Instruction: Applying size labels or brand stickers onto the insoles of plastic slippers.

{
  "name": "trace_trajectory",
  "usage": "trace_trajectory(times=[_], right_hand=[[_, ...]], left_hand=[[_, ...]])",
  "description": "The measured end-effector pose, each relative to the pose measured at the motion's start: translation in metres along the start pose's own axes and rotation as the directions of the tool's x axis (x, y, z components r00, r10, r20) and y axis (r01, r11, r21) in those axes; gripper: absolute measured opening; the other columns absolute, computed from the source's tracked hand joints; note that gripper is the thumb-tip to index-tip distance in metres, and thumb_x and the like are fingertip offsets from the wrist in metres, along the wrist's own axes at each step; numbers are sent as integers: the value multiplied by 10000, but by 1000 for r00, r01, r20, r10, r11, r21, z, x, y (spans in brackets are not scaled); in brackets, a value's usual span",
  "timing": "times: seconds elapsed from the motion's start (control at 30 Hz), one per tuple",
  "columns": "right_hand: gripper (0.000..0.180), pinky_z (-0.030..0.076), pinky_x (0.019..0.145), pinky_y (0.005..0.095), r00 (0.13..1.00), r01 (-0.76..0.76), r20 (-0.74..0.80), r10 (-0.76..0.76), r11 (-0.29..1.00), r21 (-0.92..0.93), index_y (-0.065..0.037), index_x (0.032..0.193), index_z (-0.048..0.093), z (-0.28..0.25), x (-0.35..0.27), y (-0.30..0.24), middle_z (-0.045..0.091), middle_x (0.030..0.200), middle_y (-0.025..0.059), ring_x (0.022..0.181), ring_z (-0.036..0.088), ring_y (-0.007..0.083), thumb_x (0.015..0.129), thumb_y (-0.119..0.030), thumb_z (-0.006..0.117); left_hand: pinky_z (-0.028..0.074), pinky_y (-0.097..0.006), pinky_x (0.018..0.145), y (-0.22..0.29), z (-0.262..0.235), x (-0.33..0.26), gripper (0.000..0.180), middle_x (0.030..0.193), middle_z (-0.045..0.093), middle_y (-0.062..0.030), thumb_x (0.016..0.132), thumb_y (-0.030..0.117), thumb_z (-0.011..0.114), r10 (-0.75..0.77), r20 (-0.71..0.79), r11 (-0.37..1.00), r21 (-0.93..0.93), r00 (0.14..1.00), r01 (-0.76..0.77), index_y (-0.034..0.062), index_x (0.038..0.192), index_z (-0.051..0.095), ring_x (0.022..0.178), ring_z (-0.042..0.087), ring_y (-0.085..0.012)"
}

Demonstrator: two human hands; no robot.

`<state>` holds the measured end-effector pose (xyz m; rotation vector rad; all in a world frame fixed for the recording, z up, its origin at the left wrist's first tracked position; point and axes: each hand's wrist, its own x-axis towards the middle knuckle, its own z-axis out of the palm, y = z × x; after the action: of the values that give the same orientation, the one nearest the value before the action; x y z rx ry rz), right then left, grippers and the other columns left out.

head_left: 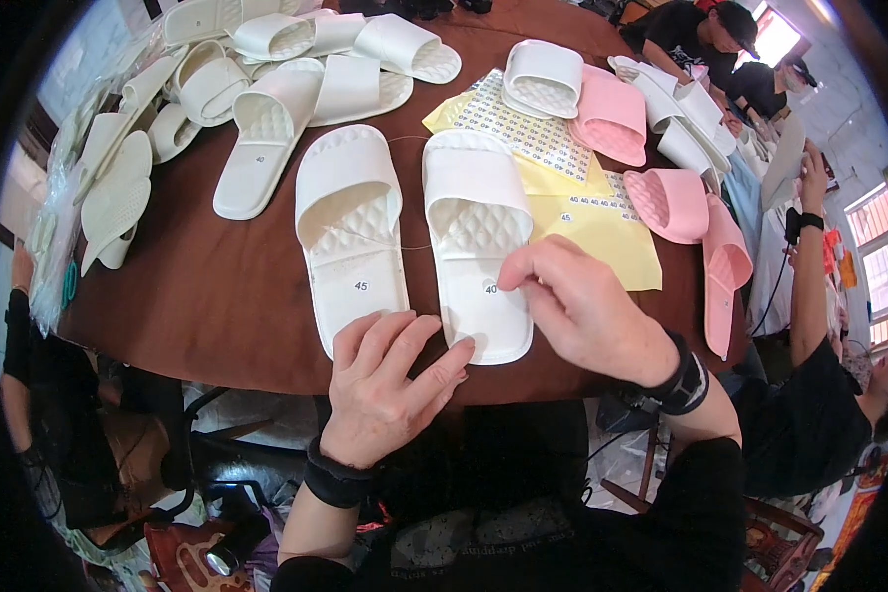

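A pair of white slide slippers lies side by side in front of me, toes pointing away. The left slipper (353, 237) and the right slipper (479, 247) each bear a small round printed sticker on the heel. My left hand (390, 380) spreads its fingers over both heel ends, with the index finger out toward the right slipper. My right hand (587, 306) has curled fingers, and its thumb and index finger pinch at the edge of the right slipper's sticker (490, 290). A thin clear thread loops across both slippers.
Yellow sticker sheets (602, 237) lie right of the pair. More white slippers (266, 138) are heaped at the left; pink slippers (666, 202) lie at the right. The brown-covered table (197, 306) has a curved near edge. Co-workers (696, 44) sit around it.
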<state>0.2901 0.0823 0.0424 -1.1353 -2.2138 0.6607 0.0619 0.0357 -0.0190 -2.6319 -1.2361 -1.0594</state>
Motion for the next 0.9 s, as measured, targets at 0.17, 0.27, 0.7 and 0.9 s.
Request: trace_trajectory(times=[0.17, 0.27, 0.7, 0.9], right_hand=[[227, 488, 794, 378, 960, 278, 38, -278, 926, -255, -25, 997, 557, 12, -11, 4, 612, 962, 119, 878, 569, 306, 777, 26, 573], [201, 476, 799, 352, 938, 338, 73, -340, 838, -428, -22, 985, 560, 17, -15, -1, 608, 1015, 113, 916, 561, 273, 791, -67, 585], [176, 439, 757, 307, 905, 392, 112, -409, 706, -590, -20, 930, 543, 24, -22, -5, 583, 980, 123, 909, 545, 227, 829, -161, 570], [168, 470, 775, 342, 914, 381, 73, -399, 782, -493, -18, 954, 547, 20, -19, 1, 586, 944, 115, 896, 557, 241, 831, -131, 557]], left_hand=[[405, -421, 932, 1, 0, 1, 414, 1100, 636, -23, 674, 175, 785, 1, -7, 1000, 2, 1000, -1, 226, 1078, 710, 1040, 579, -242], [407, -427, 936, 2, -1, 1, 399, 1099, 638, -28, 676, 173, 784, 2, -4, 1000, 1, 1000, -2, 215, 1066, 711, 1044, 579, -250], [401, -421, 949, 4, -1, 2, 374, 1101, 624, -33, 700, 164, 779, 13, -8, 999, 35, 1000, -13, 187, 1069, 717, 1050, 573, -239], [400, -416, 945, 4, -2, 2, 380, 1101, 624, -33, 703, 158, 783, 8, 2, 999, 38, 1000, -8, 182, 1076, 716, 1052, 574, -236]])
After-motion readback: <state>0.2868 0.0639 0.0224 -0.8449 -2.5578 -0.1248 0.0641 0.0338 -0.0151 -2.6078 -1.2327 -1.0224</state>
